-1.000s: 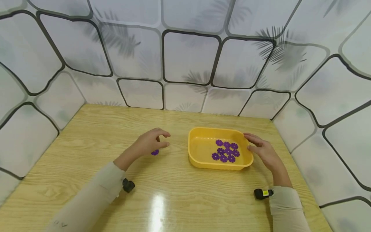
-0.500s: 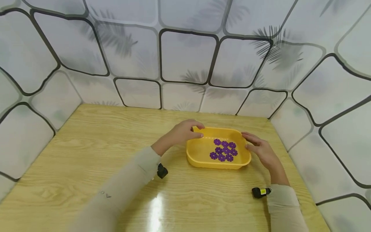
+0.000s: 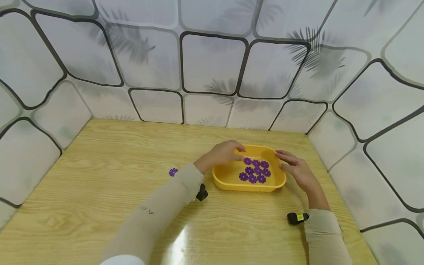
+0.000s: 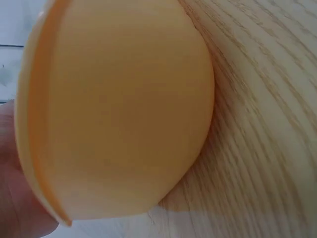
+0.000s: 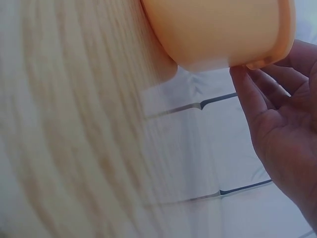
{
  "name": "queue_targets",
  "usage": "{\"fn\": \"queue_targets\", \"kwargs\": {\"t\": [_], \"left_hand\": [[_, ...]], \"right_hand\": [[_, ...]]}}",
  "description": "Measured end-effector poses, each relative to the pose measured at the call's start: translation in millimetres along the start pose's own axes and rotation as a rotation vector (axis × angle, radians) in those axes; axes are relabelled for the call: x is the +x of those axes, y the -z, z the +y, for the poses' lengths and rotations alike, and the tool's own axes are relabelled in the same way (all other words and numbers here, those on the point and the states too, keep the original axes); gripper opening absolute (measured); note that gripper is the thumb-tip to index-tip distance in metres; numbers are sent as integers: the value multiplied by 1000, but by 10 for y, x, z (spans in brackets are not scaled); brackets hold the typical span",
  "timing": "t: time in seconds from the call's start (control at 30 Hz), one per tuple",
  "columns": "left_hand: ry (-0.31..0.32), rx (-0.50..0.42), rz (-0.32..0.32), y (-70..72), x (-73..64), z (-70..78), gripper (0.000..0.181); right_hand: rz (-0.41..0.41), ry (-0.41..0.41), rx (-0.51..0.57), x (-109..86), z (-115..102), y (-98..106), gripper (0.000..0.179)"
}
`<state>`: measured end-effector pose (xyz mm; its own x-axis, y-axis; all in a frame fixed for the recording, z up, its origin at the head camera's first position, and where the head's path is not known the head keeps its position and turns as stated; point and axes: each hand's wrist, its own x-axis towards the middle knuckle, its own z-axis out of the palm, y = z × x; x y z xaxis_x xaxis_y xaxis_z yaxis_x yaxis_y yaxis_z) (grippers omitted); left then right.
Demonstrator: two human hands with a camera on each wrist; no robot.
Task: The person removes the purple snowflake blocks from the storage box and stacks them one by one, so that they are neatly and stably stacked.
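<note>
Several purple flower-shaped plastic discs (image 3: 257, 170) with notched edges lie in the right half of a yellow basin (image 3: 228, 186). Reaching over the basin's left rim, my left hand (image 3: 221, 154) has thumb and index fingertips apart at the topmost disc (image 3: 247, 161), with nothing visible between them. In the left wrist view the basin's wall (image 4: 124, 109) hides most of that hand. My right hand (image 3: 300, 176) holds the basin's right rim near the back corner; the right wrist view shows its fingers (image 5: 250, 94) at the rim. Another purple disc (image 3: 173, 172) lies on the table, left of the basin.
The wood-grain table (image 3: 109, 173) reaches back to a wall (image 3: 212, 66) with a stone-and-leaf pattern, which also stands at both sides. Small black cameras are worn on the left wrist (image 3: 201, 192) and right wrist (image 3: 297, 218).
My left hand has moved right, from above the lone disc on the table to over the basin, uncovering that disc. My right hand and the basin have stayed in place.
</note>
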<state>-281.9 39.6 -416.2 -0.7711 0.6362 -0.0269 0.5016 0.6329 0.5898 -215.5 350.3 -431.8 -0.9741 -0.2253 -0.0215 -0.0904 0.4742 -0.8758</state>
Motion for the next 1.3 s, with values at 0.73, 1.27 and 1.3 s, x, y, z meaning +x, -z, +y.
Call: {"fn": "queue_targets", "kwargs": {"t": [0.73,1.27,1.3], "left_hand": [[25,105,-92,-238,129,72,41],[-10,171,-130,-331,175,64,34],[-1,162,-129,-325,168,69,34]], "right_hand": [[2,24,53,1,8,-25,48],[2,21,40,-10,-3,-17,48],[2,21,40,-7,-4,-17,48]]}}
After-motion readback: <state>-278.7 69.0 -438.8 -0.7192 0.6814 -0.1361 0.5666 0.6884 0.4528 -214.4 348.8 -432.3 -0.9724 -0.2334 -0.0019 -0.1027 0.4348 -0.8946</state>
